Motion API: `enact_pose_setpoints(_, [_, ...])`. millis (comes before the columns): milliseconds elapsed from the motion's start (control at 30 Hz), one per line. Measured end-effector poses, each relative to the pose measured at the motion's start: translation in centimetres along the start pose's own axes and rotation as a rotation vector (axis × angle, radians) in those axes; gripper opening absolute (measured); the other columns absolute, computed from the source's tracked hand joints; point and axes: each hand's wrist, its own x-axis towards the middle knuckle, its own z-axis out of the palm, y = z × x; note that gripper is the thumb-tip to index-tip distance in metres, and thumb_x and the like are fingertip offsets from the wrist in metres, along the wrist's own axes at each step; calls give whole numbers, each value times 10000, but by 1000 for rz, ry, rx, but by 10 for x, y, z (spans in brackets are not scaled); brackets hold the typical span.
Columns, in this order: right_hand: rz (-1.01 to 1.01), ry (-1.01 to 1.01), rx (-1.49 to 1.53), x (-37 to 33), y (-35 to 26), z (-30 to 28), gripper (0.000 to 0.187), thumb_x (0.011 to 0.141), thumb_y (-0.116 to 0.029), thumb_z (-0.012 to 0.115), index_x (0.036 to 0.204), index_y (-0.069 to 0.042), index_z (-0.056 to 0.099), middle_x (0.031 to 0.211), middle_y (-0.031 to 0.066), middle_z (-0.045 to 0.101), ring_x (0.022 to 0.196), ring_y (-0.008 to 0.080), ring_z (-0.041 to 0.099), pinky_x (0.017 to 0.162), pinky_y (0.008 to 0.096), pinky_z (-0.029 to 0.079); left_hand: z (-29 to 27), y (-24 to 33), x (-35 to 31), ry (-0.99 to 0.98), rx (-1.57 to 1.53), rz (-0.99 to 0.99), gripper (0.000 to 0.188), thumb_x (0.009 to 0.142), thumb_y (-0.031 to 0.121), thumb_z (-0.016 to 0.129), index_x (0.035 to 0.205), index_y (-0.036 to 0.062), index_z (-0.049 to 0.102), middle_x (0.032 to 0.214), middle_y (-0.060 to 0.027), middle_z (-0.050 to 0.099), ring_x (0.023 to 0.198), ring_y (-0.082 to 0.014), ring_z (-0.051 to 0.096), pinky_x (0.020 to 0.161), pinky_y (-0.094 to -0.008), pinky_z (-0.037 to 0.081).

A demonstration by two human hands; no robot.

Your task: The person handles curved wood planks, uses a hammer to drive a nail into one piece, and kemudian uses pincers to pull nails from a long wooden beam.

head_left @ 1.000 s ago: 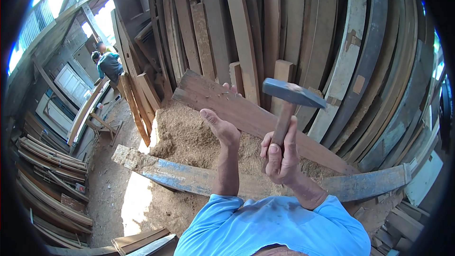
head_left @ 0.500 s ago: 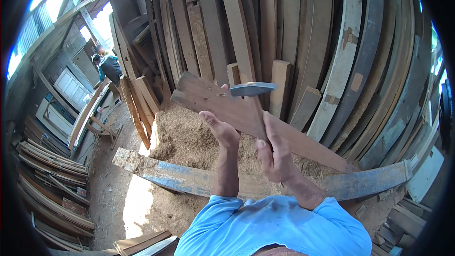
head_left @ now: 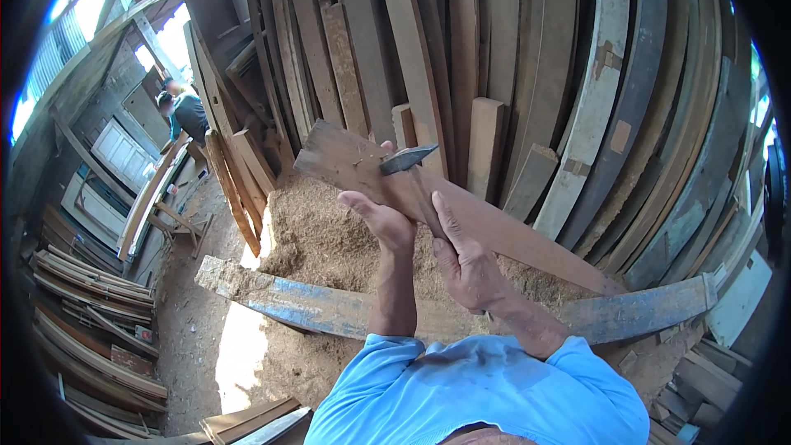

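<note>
My left hand (head_left: pixel 386 222) grips the board (head_left: pixel 511 239) from below: the thumb sticks up along the near edge and fingertips show over the far edge. My right hand (head_left: pixel 470 270) is wrapped round the wooden handle of the hammer (head_left: pixel 426 199), index finger laid along it. The hammer's dark head is over the board's left part, just beside my left fingertips; I cannot tell whether it touches the wood. The board slants from far left to near right, above a heap of sawdust (head_left: pixel 317 239).

A long plank (head_left: pixel 305 303) with worn blue paint edges that heap on the near side like a low wall, sawdust lying on its left end too. On the far side stands a row of leaning boards (head_left: pixel 519 58).

Far left, on a workbench (head_left: pixel 142 208), sits a small pale object (head_left: pixel 172 189); whether it is a cup or tub, and what it holds, is too small to tell. Another, red and white (head_left: pixel 143 334), is tucked among the stacked boards (head_left: pixel 91 338) at left. A co-worker (head_left: pixel 191 115) bends near the bench's far end.
</note>
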Motion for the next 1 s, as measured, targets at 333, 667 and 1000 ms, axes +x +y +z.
enact_pose_setpoints(333, [102, -60, 356, -30, 7, 6, 676, 1008, -135, 447, 1537, 32, 59, 912, 119, 584, 672, 113, 537, 586, 273, 473, -14, 33, 42, 38, 129, 94, 719, 992, 607, 328, 1402, 19, 373, 1290, -190, 529, 1152, -302, 548, 995, -450, 461])
enact_pose_setpoints(667, [-122, 119, 165, -12, 7, 7, 653, 1022, -108, 384, 1562, -50, 22, 937, 97, 565, 660, 83, 488, 630, 250, 475, -16, 34, 42, 49, 185, 189, 569, 1036, 442, 392, 1360, -24, 408, 1254, -197, 567, 1107, -311, 594, 970, -445, 490])
enact_pose_setpoints(1000, [13, 55, 50, -17, 1, 10, 635, 966, -38, 455, 1534, 15, 176, 991, 171, 595, 669, 187, 545, 708, 333, 491, -12, 38, 37, 35, 258, 186, 594, 1045, 458, 324, 1394, -22, 357, 1306, -242, 529, 1203, -364, 550, 1001, -468, 470])
